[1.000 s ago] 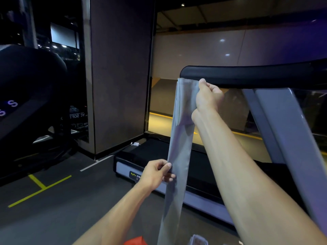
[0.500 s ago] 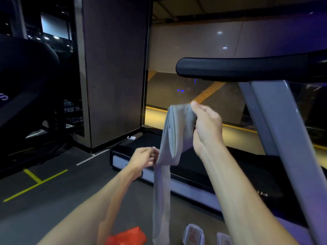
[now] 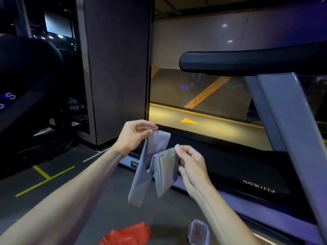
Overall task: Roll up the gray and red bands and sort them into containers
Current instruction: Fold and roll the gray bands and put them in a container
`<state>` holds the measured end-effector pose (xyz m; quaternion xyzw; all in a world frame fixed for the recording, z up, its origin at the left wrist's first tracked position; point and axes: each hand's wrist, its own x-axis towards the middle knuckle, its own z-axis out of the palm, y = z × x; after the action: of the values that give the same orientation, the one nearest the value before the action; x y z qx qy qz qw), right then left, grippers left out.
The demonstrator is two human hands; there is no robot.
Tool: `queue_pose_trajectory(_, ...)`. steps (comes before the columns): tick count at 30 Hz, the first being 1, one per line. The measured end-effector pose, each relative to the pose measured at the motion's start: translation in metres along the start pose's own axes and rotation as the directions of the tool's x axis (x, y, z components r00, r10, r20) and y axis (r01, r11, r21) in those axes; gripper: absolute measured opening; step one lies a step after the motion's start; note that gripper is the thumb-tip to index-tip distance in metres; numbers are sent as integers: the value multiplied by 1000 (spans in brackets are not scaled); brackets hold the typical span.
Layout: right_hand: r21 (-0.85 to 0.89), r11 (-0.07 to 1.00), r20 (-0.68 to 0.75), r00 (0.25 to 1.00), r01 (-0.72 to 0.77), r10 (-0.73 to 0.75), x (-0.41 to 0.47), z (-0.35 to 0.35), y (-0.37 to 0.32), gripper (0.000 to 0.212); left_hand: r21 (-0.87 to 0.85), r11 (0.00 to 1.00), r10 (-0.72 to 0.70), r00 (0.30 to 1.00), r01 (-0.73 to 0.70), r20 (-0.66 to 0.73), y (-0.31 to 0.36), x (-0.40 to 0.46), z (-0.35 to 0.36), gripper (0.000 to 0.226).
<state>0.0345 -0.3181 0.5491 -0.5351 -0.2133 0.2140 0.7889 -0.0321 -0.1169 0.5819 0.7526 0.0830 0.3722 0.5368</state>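
Dark gym floor [image 3: 58, 206] spreads beside a treadmill [image 3: 230, 167], where the left hand [image 3: 134, 137] pinches one end of the gray band [image 3: 159, 167] while the right hand [image 3: 191, 163] grips its folded bundle, above a red band [image 3: 127, 234] and a clear container [image 3: 199, 231].

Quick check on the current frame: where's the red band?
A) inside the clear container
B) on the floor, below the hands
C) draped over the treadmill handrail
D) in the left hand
B: the red band lies crumpled on the floor at the bottom of the view, left of the clear container, while the left hand and right hand both hold only the gray band.
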Motion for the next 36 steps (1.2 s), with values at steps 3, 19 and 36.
queue_pose_trajectory(3, 78, 991, -72, 992, 105, -99, 12, 15, -11, 12, -42, 999, 19, 1000, -20, -5, 9, -5, 4, 20)
queue_pose_trajectory(19, -7, 960, -398, 879, 281, -261, 38, 24, -9, 15, -187, 981, 62, 998, -58, 15, 39, -38, 43, 38)
queue_pose_trajectory(36, -13, 966, -312, 917, 258, -249, 38, 15, -10, 11, -39, 989, 135, 983, -141, -127, 37, -32, 46, 24)
